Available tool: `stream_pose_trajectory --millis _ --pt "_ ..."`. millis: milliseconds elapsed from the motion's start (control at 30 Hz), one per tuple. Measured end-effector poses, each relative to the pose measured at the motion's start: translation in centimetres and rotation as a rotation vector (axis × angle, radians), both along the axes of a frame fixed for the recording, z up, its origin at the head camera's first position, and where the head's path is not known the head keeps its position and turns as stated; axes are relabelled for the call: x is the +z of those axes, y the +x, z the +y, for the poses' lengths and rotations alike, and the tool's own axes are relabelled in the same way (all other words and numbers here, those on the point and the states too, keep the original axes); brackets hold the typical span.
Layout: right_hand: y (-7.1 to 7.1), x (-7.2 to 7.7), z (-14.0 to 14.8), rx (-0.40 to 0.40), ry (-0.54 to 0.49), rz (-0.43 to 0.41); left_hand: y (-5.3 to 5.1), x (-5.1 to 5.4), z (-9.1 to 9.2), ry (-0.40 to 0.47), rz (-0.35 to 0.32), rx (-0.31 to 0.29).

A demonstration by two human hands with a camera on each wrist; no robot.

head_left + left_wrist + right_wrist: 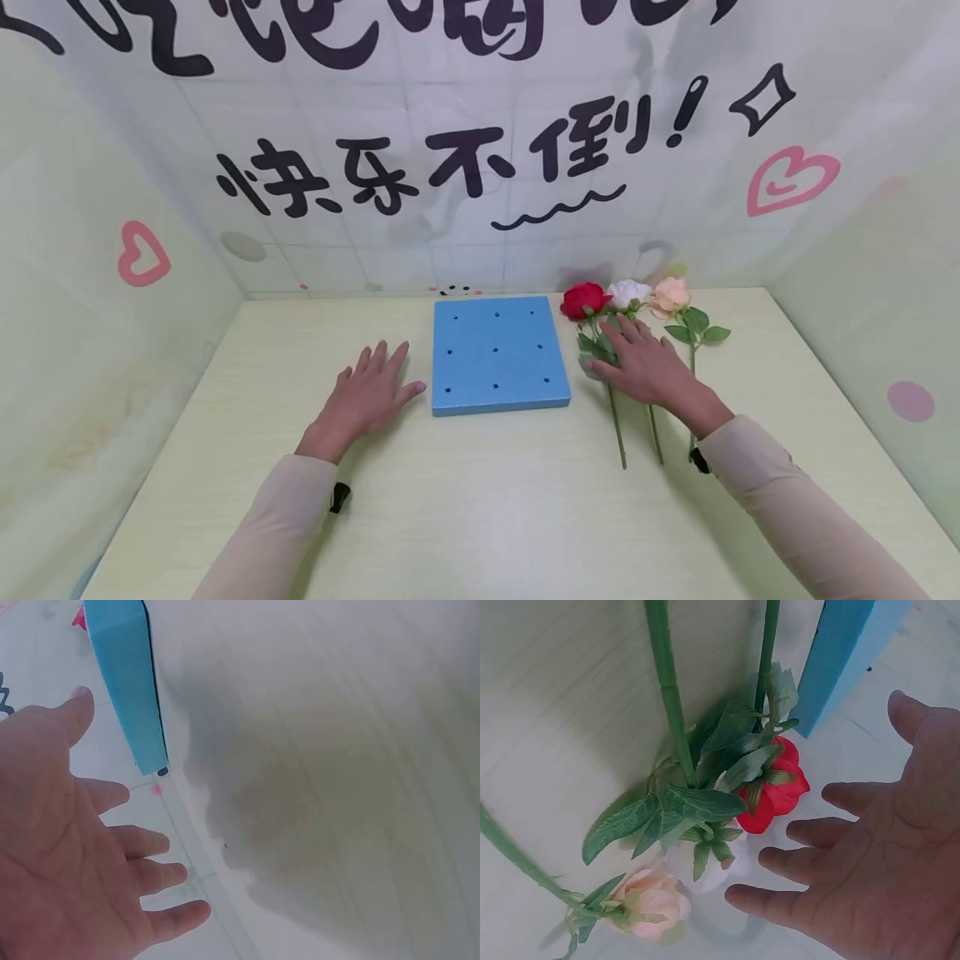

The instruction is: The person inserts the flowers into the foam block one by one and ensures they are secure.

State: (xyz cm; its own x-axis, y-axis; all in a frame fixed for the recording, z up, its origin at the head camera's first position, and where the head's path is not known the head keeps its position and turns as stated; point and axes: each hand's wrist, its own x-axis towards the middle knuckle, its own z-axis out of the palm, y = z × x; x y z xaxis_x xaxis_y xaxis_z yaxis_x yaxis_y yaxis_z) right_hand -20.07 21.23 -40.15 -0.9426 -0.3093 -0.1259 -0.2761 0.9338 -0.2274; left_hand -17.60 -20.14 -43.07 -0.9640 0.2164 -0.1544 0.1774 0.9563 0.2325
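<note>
A blue square board [517, 367] with several small holes lies at the back middle of the table. To its right lie three artificial roses: a red rose [584, 301], a white rose [628, 292] and a peach rose [670, 296], blooms toward the wall and green stems toward the front. My right hand [643, 360] hovers over the red and white roses' stems with spread fingers, gripping nothing; the right wrist view shows it apart from the red bloom [776, 787]. My left hand [371, 392], fingers spread, is just left of the board [124, 682] and holds nothing.
The pale wood-grain table [480, 500] ends at a fabric backdrop [360, 242] with black lettering and pink hearts. Similar fabric walls stand at left and right. Each wrist carries a small black device [340, 497] under a light sleeve [277, 517].
</note>
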Motion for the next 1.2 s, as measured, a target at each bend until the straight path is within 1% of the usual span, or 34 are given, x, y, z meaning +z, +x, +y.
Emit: stream_pose_trajectory --millis 233,333,433,567,733,933,1033,1100,1200 --pt "-0.6 0.5 -0.3 0.010 -0.006 0.011 -0.3 0.4 0.3 0.014 -0.004 0.006" --pt "-1.0 0.7 -0.3 0.010 -0.035 0.003 -0.6 0.4 0.5 0.024 0.009 0.004" --pt "-1.4 0.9 -0.4 0.003 -0.077 -0.026 -0.9 0.4 0.7 0.049 0.017 0.004" --pt "-2.0 1.0 -0.4 -0.009 -0.142 -0.069 -1.1 0.6 1.2 0.102 0.012 0.016" --pt "-2.7 0.9 -0.4 -0.024 -0.231 -0.084 -1.5 1.0 1.7 0.176 -0.012 0.051" --pt "-3.1 1.2 -0.5 -0.084 -0.284 -0.115 -2.0 1.1 2.2 0.292 -0.064 0.102" --pt "-3.3 1.3 -0.5 -0.115 -0.311 -0.128 -2.2 1.0 2.4 0.341 -0.085 0.122" --pt "-3.6 1.3 -0.4 -0.133 -0.332 -0.142 -2.3 0.7 2.5 0.356 -0.094 0.129" --pt "-3.8 1.2 -0.2 -0.157 -0.336 -0.164 -2.4 0.5 2.5 0.374 -0.108 0.143"
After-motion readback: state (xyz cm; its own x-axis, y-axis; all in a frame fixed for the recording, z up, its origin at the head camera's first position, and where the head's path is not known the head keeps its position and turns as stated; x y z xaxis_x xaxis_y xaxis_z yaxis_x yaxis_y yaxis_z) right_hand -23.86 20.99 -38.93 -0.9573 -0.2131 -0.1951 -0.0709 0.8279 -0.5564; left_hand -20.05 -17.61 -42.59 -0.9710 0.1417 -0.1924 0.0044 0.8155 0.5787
